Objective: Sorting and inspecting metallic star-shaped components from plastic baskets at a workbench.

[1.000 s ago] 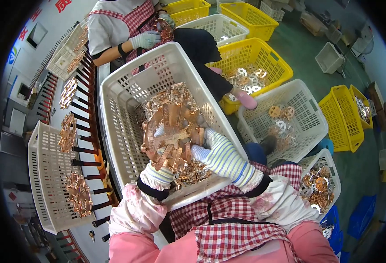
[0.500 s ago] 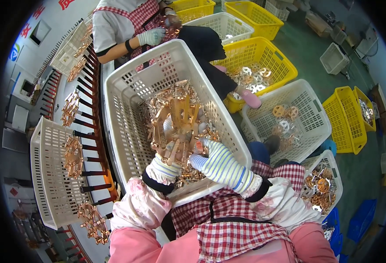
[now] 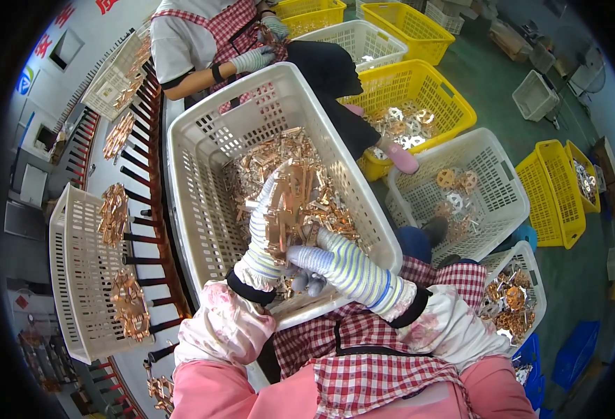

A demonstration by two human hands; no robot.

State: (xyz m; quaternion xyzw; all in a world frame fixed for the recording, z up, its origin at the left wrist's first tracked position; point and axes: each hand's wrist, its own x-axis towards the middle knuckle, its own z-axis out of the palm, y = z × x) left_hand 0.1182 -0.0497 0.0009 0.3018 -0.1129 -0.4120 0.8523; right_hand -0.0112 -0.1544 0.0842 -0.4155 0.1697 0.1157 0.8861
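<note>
The left hand's [image 3: 259, 227] fingers grip the copper piece [image 3: 288, 202], lying along its left side; its long axis runs roughly with them, pointing away from the wrist. The right hand's [image 3: 353, 267] fingers curl by its near right end (whether they grip, I cannot tell). Below and beyond, loose bits [image 3: 332, 213] lie in the crate [image 3: 194, 167].

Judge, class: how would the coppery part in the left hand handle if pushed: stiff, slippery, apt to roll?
The coppery part is probably stiff, since its slim bars look straight in the left hand. Its shiny surface may make it somewhat slippery. It seems unlikely to roll, given its uneven, barred outline.
</note>
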